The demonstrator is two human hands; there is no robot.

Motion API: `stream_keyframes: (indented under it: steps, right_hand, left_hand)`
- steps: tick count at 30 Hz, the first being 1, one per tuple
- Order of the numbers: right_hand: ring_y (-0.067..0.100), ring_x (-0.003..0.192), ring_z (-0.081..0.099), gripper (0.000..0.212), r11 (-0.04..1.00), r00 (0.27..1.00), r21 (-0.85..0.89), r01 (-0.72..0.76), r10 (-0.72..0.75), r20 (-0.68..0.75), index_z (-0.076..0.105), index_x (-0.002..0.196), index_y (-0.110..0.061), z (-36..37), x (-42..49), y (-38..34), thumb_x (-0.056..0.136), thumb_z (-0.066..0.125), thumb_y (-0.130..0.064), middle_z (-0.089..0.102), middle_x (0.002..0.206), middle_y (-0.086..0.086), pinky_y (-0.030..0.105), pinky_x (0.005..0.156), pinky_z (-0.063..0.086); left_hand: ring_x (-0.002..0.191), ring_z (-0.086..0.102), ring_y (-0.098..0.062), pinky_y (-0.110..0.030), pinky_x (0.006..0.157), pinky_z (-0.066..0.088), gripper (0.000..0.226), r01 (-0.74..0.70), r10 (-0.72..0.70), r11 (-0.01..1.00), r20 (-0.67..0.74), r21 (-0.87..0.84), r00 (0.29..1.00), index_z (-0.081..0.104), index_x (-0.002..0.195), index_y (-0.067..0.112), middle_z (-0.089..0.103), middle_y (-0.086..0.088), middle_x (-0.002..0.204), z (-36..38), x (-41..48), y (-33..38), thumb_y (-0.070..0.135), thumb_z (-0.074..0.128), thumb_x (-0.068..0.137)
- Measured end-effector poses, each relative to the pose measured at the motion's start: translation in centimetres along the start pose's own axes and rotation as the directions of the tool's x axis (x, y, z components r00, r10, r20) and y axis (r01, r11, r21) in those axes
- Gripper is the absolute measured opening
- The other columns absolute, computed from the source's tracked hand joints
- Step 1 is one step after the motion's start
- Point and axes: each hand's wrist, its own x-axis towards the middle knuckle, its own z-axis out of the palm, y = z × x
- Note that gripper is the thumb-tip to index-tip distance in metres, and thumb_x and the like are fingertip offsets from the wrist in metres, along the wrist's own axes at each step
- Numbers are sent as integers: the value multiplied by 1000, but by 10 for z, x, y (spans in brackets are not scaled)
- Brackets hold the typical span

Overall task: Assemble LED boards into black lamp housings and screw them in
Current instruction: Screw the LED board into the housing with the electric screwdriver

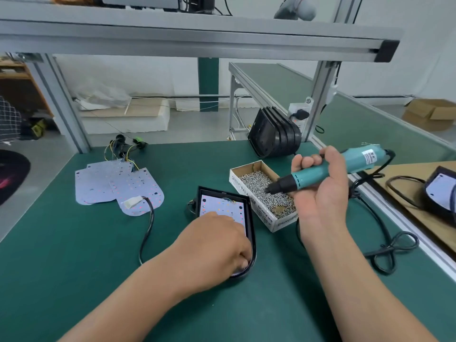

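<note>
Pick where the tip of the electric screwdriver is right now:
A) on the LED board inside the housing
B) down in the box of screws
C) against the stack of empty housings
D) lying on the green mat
B: the right hand grips the teal screwdriver with its black tip among the screws in the cardboard box, while the left hand rests on the LED board.

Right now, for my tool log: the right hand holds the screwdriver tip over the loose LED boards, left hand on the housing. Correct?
No: the head view shows the right hand holding the screwdriver tip over the box of screws. The left hand is on the housing.
</note>
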Motion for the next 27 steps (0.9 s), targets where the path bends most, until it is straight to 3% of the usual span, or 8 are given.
stream_keyframes:
  steps: [3, 8, 13, 17, 20, 23, 27]
  right_hand:
    - [16, 62, 56, 18, 1000, 1000, -1, -8, 8, 12, 59, 98, -10, 0, 0, 3, 92, 76, -10, 55, 73, 3, 41, 82, 60]
    - [17, 60, 55, 17, 1000, 1000, -15, -15, 15, 9, 58, 98, -9, 1, -1, 5, 93, 75, -8, 54, 71, 4, 41, 80, 60]
    - [17, 60, 54, 13, 999, 1000, -46, -22, 22, -8, 60, 91, -10, 2, -3, 8, 94, 72, -8, 54, 69, 4, 40, 78, 61]
    - [16, 59, 55, 14, 999, 1000, -42, -23, 23, -12, 58, 95, -10, 3, -3, 8, 94, 72, -8, 54, 70, 4, 39, 78, 61]
    - [16, 59, 55, 14, 999, 1000, -37, -16, 15, -19, 60, 94, -10, 2, 0, 6, 93, 74, -8, 55, 70, 4, 40, 78, 61]
    - [16, 60, 55, 14, 999, 1000, -36, -18, 17, -19, 61, 93, -10, 1, 0, 6, 92, 75, -8, 56, 70, 4, 40, 79, 61]
    - [17, 60, 55, 15, 999, 1000, -46, -24, 23, -19, 60, 92, -9, 2, -1, 8, 92, 75, -8, 55, 70, 4, 40, 78, 61]
  left_hand:
    - [90, 59, -19, -40, 82, 51, 17, 77, -72, 993, 50, -93, 996, 70, 95, 23, 62, 3, 95, -1, 2, -1, 33, 60, 86]
    - [87, 64, -19, -37, 72, 55, 20, 197, -186, 967, 82, -160, 979, 71, 95, 25, 69, 2, 96, 0, 6, 4, 31, 58, 81]
    - [87, 65, -17, -26, 69, 45, 17, 205, -198, 965, 59, -161, 978, 73, 93, 27, 72, 7, 96, 3, 7, 5, 28, 58, 85]
    - [85, 58, -12, -32, 91, 39, 15, 144, -141, 981, 32, -132, 990, 66, 90, 27, 66, 11, 97, 4, 3, 3, 30, 52, 94]
    - [90, 56, -12, -35, 96, 39, 14, 124, -123, 981, 18, -152, 992, 57, 92, 31, 61, 13, 100, 2, -2, 0, 33, 47, 102]
    - [92, 56, -13, -35, 94, 40, 17, 139, -141, 976, 0, -170, 990, 50, 94, 35, 62, 12, 102, -2, -6, -3, 34, 41, 108]
    - [86, 54, -15, -31, 79, 36, 17, 181, -192, 953, -20, -245, 981, 49, 94, 31, 63, 11, 96, -5, -11, -4, 29, 41, 109]
